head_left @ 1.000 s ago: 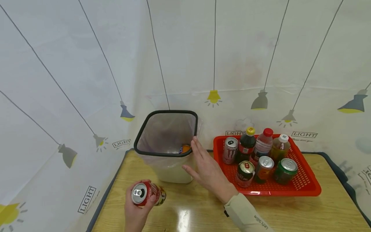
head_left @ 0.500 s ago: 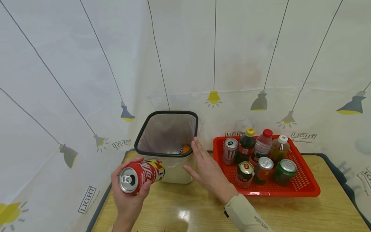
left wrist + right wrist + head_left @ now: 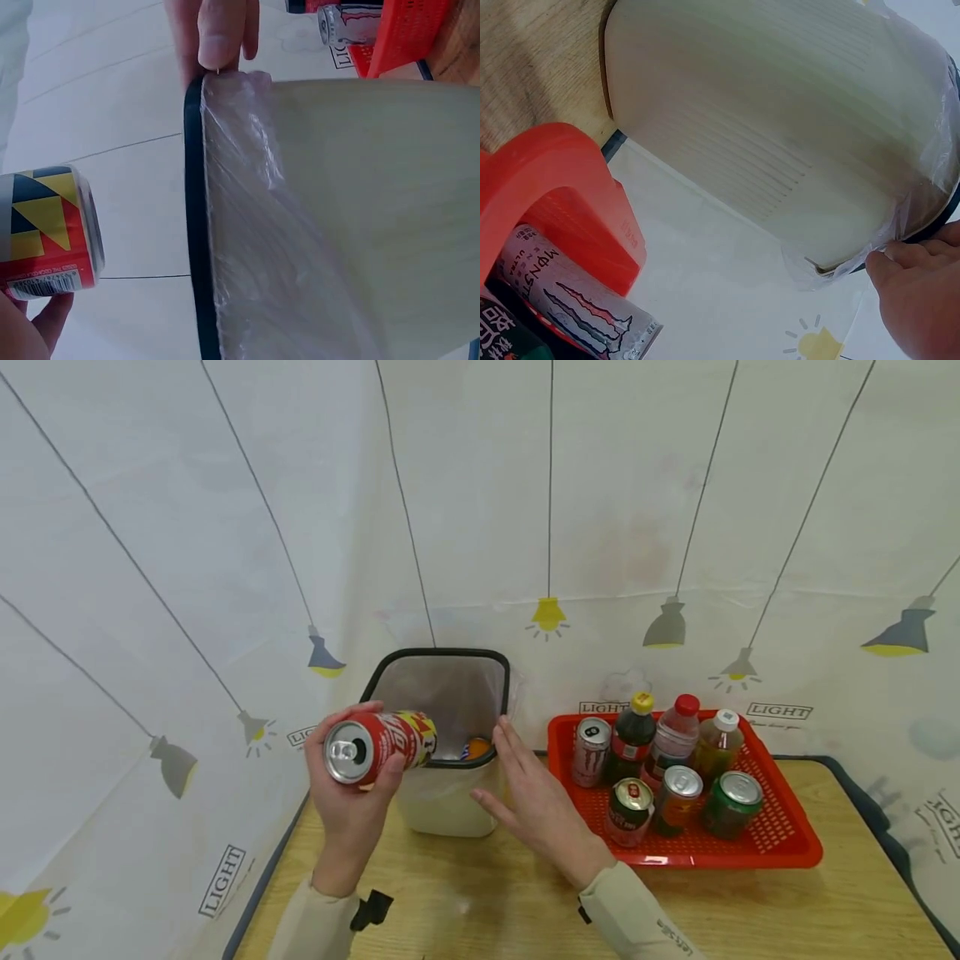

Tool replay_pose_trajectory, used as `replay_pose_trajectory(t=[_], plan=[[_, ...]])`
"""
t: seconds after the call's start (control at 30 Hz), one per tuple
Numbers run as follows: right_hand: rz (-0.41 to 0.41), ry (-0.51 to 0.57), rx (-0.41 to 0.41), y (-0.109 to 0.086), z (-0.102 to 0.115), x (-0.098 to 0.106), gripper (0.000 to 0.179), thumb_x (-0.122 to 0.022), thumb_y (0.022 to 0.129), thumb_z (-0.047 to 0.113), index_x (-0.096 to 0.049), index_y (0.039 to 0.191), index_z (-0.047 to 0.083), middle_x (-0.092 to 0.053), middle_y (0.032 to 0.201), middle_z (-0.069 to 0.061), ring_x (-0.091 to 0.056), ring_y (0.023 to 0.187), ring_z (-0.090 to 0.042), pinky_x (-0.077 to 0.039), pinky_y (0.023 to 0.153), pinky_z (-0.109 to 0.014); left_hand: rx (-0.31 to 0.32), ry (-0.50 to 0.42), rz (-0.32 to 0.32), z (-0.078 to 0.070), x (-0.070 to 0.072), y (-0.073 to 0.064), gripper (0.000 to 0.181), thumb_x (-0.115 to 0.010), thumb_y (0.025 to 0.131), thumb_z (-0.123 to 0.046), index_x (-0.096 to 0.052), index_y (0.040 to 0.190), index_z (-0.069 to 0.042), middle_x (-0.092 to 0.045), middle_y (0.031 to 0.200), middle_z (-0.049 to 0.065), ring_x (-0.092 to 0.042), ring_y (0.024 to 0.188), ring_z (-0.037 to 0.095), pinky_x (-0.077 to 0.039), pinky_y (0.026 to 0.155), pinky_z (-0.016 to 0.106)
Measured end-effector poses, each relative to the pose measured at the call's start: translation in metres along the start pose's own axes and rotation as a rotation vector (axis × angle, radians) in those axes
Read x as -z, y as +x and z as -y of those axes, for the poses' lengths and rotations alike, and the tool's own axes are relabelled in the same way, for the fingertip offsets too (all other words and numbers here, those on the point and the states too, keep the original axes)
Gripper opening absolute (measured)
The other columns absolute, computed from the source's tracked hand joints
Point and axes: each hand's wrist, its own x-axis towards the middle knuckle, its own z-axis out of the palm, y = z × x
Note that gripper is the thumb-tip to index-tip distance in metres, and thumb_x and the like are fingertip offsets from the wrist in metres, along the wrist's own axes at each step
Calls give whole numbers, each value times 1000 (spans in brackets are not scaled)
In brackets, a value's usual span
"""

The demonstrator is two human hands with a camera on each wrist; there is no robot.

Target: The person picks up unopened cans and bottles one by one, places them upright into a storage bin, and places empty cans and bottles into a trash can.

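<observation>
My left hand [image 3: 348, 793] grips a red soda can [image 3: 386, 743] with a yellow and black pattern, fingers round one side and thumb on the other. The can is tilted, its opened top towards me, its base over the near left rim of a white bin [image 3: 442, 806]. In the left wrist view the can's base [image 3: 49, 232] is beside the bin's black rim [image 3: 196, 225]. My right hand [image 3: 543, 802] touches the bin's right rim with straight fingers, thumb apart. Inside the lined bin, an orange item [image 3: 478, 748] is partly visible.
A red basket [image 3: 787, 827] right of the bin holds several cans and bottles, including a white Monster can [image 3: 591, 756] and a red-capped bottle [image 3: 678, 735]. Both stand on a wooden table [image 3: 480, 902], with a printed sheet [image 3: 637, 510] behind.
My left hand has raised the soda can from low beside the bin up to its near left rim, tipping it over. The right hand has stayed at the rim.
</observation>
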Motion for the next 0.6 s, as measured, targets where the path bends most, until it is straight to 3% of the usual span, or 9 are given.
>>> replay_pose_trajectory(t=[0.1,0.2,0.33,0.43,0.6], plan=[[0,3,-4,0,1,0,90,-69,99,46,-25,163,1,-17,172,-15,-24,155,-27,-31,119,-46,96,106,-2,11,-3,9,63,-79,85,-6,-45,137,6,-65,131,15,-62,117,26,-53,96,28],[3,2,-11,0,2,-1,90,-69,98,46,-25,163,1,-16,172,-14,-24,155,-27,-32,119,-47,224,273,20,22,-5,15,64,-82,84,-11,-48,137,1,-66,129,12,-63,113,20,-54,92,26],[12,-8,-20,1,2,-1,91,-69,98,47,-25,163,0,-15,172,-13,-24,155,-26,-31,119,-46,378,446,96,35,-8,21,70,-86,84,-23,-48,138,-1,-63,128,13,-63,114,24,-56,93,39],[20,-20,-27,1,3,-1,91,-69,98,47,-25,163,1,-15,172,-13,-23,156,-26,-31,120,-45,476,511,156,43,-10,24,74,-88,83,-29,-46,138,-3,-61,129,14,-62,116,30,-55,95,50],[41,-24,-50,2,5,-1,92,-68,99,48,-22,164,3,-13,173,-11,-23,156,-26,-33,118,-45,579,657,250,52,-13,28,82,-88,81,-42,-45,140,-3,-61,130,17,-63,116,35,-54,94,54]])
